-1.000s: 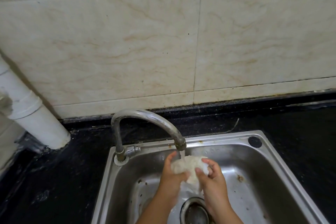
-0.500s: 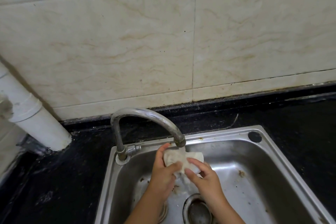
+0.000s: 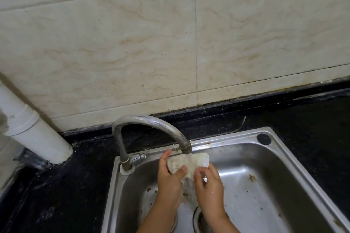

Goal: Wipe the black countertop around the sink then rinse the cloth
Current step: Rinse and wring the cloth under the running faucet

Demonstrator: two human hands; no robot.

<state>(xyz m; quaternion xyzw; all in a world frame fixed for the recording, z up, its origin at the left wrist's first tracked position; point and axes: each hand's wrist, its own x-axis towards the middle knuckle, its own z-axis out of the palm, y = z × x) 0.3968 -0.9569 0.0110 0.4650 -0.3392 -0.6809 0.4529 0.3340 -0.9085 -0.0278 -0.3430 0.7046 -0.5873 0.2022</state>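
Note:
A wet whitish cloth (image 3: 191, 162) is bunched under the spout of the curved metal tap (image 3: 151, 122), with water running onto it. My left hand (image 3: 169, 178) grips its left side, thumb across the front. My right hand (image 3: 208, 183) holds the right side from below, fingers curled round the cloth. Both hands are over the steel sink (image 3: 265, 159), above the drain (image 3: 198, 219). The black countertop (image 3: 66, 191) surrounds the sink.
A white pipe (image 3: 32, 130) stands on the counter at the left, against the beige tiled wall (image 3: 170, 43). A black plug (image 3: 264, 139) sits in the sink's back right rim. Brown specks lie on the sink floor (image 3: 251, 178).
The hands have kneaded the cloth under the stream; it is spread wider to the right than before. The view has shifted slightly down the wall.

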